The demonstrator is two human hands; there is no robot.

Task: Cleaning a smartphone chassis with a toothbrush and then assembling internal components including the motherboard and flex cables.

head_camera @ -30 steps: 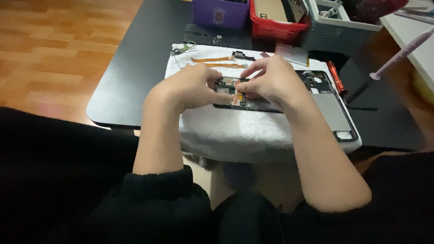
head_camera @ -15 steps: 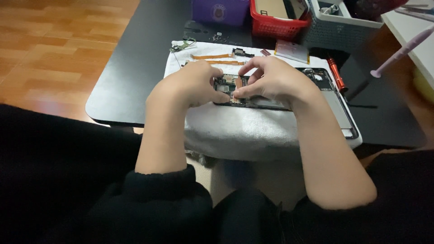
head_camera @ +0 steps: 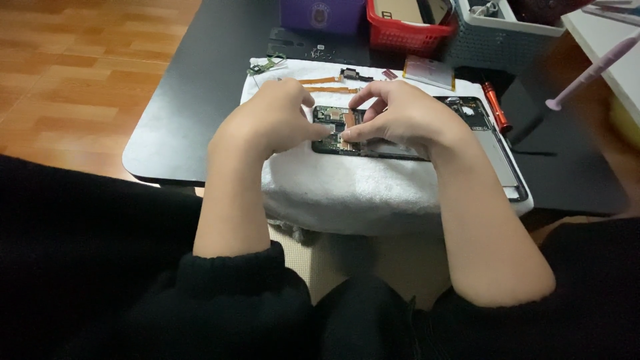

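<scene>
- Phone [head_camera: 347, 130], opened and back-up, lies on the white towel [head_camera: 347, 190], directly beneath both sets of fingertips.
- Its long axis runs left to right, exposed board end toward the left hand [head_camera: 270, 120].
- Right hand [head_camera: 400, 117] pinches a small part at the board; left fingers curl together, pressing beside it.
- Both hands sit equally near.

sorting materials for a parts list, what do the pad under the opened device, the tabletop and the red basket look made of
The pad looks like white terry cloth: a fuzzy, looped nap that drapes softly over the table's edge. The tabletop seems a matte black laminate or painted board, smooth with only a dull sheen. The red basket looks like moulded plastic, with slotted walls and a slight gloss.
</scene>
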